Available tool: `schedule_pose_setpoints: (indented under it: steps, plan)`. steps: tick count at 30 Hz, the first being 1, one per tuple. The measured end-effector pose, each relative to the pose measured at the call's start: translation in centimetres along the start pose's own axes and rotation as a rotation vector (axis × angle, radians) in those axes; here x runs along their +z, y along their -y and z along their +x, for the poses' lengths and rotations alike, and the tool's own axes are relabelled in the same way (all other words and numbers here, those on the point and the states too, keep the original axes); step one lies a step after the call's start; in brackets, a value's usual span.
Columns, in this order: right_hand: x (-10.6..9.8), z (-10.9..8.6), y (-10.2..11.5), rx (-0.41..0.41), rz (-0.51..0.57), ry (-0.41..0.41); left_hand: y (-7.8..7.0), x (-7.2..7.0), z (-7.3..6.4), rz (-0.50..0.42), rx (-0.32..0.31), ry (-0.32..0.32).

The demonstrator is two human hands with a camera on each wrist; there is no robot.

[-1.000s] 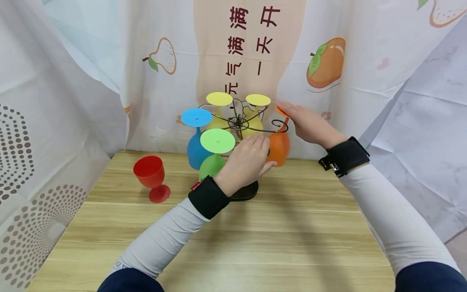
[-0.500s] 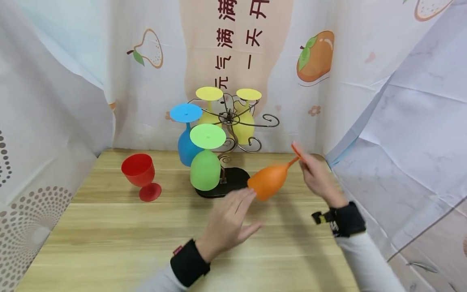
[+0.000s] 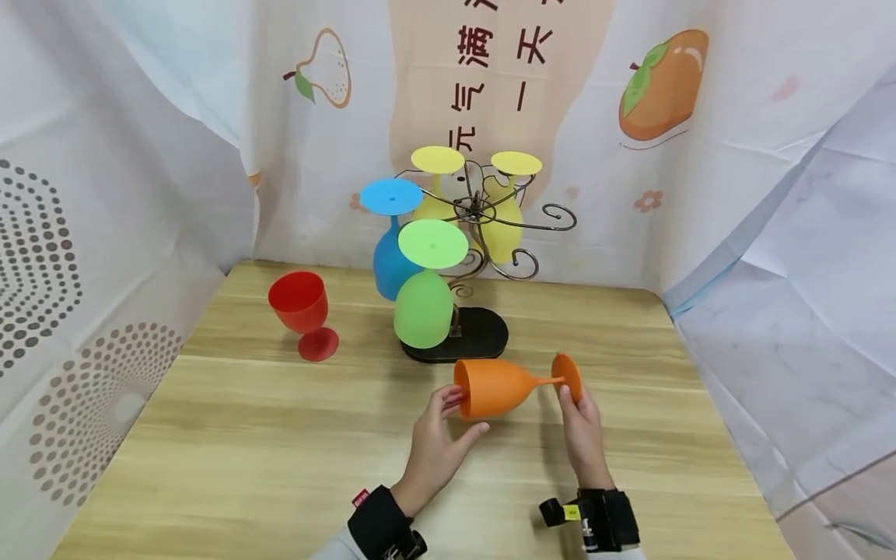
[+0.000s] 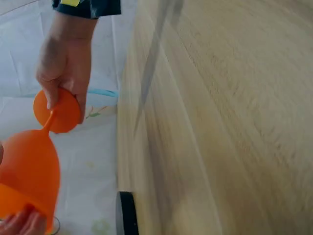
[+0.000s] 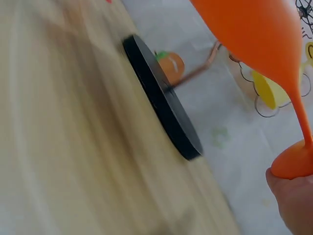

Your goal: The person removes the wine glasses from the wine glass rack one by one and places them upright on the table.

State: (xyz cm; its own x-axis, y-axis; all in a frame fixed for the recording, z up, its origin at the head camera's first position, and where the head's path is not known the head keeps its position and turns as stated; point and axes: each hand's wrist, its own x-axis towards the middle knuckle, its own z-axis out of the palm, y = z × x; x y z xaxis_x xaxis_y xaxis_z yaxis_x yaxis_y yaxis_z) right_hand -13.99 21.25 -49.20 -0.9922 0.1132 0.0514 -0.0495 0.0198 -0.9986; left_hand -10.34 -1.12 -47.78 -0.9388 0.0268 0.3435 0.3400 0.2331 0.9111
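Observation:
An orange plastic goblet lies sideways in the air over the table, in front of the rack, its mouth facing left. My right hand pinches its round foot, thumb on the stem side and fingers behind. At the mouth is my left hand, its fingers bent around the rim and its thumb close below the bowl. The left wrist view shows these fingertips at the rim, part of them cut off by the frame edge. In the right wrist view the orange bowl fills the top right.
A bronze wire rack on a black base carries upside-down goblets: a green one, a blue one and two yellow ones. One front-right hook is bare. A red goblet stands upright at the left.
The orange goblet has come off the rack's right hook, towards me, and turned from upside down to sideways. Both hands have moved down and nearer with it.

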Motion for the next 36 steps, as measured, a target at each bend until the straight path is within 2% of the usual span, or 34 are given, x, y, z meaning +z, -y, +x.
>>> schedule_pose_setpoints:
  steps: [2, 7, 10, 13, 16, 18, 20, 23, 26, 28, 30, 33, 36]
  plan:
    - [0.7, -0.5, -0.2, 0.047, 0.085, 0.008, 1.1, 0.3, -0.2, 0.022, 0.046, 0.005]
    - [2.2, -1.4, -0.7, 0.101, 0.154, 0.055, 1.1, 0.2, -0.3, 0.054, 0.21, 0.05]
    - [3.2, -1.6, -1.2, 0.105, 0.155, 0.094, 1.0, -0.5, -0.4, 0.099, 0.265, 0.076]
    - [3.5, -2.0, -1.8, 0.082, 0.078, 0.146, 0.8, -2.2, -0.4, 0.19, 0.293, 0.084]
    - [3.3, -2.2, -2.4, 0.006, -0.001, 0.226, 0.6, -5.7, 0.2, 0.315, 0.296, 0.108]
    - [3.0, -2.2, -2.7, -0.038, -0.015, 0.264, 0.3, -9.2, 0.9, 0.43, 0.257, 0.152]
    - [2.6, -2.0, -2.9, -0.057, -0.027, 0.277, -0.3, -13.3, 2.0, 0.552, 0.177, 0.212]
    - [1.4, -1.9, -3.0, -0.029, -0.082, 0.258, -1.4, -18.9, 3.8, 0.74, 0.043, 0.302]
    - [0.0, -1.7, -3.0, 0.004, -0.161, 0.242, -2.0, -23.1, 5.4, 0.887, -0.048, 0.355]
    - [-0.6, -1.6, -3.1, 0.012, -0.202, 0.232, -2.1, -25.1, 6.0, 0.952, -0.091, 0.375]
    - [-1.1, -1.5, -3.1, 0.001, -0.25, 0.227, -1.9, -26.5, 6.4, 1.006, -0.125, 0.396]
    - [-1.4, -1.5, -3.2, -0.026, -0.301, 0.213, -1.4, -27.6, 6.8, 1.051, -0.165, 0.418]
    - [-1.6, -1.4, -3.3, -0.045, -0.348, 0.199, -1.0, -28.0, 7.0, 1.057, -0.192, 0.426]
